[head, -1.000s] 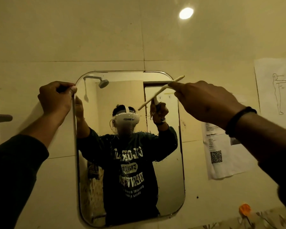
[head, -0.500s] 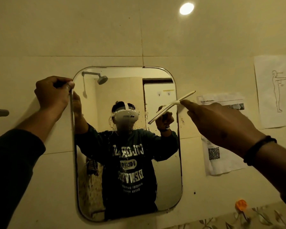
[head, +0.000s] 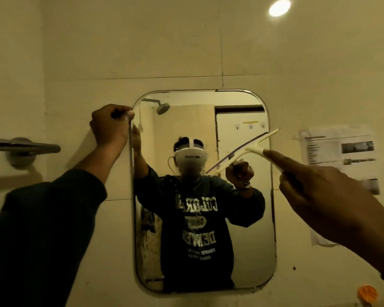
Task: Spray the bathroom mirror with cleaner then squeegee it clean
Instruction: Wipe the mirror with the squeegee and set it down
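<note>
Left hand (head: 110, 126) fingers curled on upper left edge of wall mirror (head: 242, 251). Right hand (head: 324, 196) clamped on squeegee (head: 251, 150) handle; blade tilted against glass, upper right

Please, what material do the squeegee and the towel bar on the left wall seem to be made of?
The squeegee looks like cream plastic, matte, with a darker strip along its blade, probably rubber. The towel bar looks like metal, grey with a dull sheen; the dim light leaves its exact finish open.

The tiled wall (head: 186, 52) carries the mirror (head: 248, 240), towel bar (head: 27, 148) and paper sheets (head: 341, 156).
</note>
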The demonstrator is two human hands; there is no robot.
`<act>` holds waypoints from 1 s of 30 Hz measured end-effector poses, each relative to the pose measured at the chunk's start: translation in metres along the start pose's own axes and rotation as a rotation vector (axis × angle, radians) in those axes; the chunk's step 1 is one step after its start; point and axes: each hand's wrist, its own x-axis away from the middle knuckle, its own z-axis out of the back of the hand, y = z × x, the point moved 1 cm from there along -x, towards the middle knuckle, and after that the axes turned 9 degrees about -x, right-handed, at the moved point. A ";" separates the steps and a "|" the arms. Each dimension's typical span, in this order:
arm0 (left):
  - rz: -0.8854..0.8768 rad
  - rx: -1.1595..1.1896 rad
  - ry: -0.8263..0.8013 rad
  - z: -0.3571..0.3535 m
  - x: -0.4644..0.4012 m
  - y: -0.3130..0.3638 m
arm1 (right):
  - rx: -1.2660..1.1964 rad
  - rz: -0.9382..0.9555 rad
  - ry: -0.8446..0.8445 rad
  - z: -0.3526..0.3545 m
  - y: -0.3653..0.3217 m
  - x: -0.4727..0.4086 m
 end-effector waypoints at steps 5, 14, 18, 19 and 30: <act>-0.002 -0.013 -0.005 0.001 0.003 0.004 | -0.024 0.149 -0.150 -0.027 -0.045 -0.017; -0.007 0.013 -0.033 0.001 0.003 0.003 | 0.061 0.443 -0.144 -0.066 -0.152 -0.084; -0.024 -0.011 -0.048 0.004 0.001 0.004 | 0.180 0.470 -0.084 -0.073 -0.173 -0.111; -0.028 -0.021 -0.053 0.004 0.000 0.003 | 0.192 0.475 -0.084 -0.074 -0.176 -0.115; -0.031 -0.020 -0.059 0.001 -0.003 -0.002 | 0.341 0.498 -0.162 -0.053 -0.172 -0.116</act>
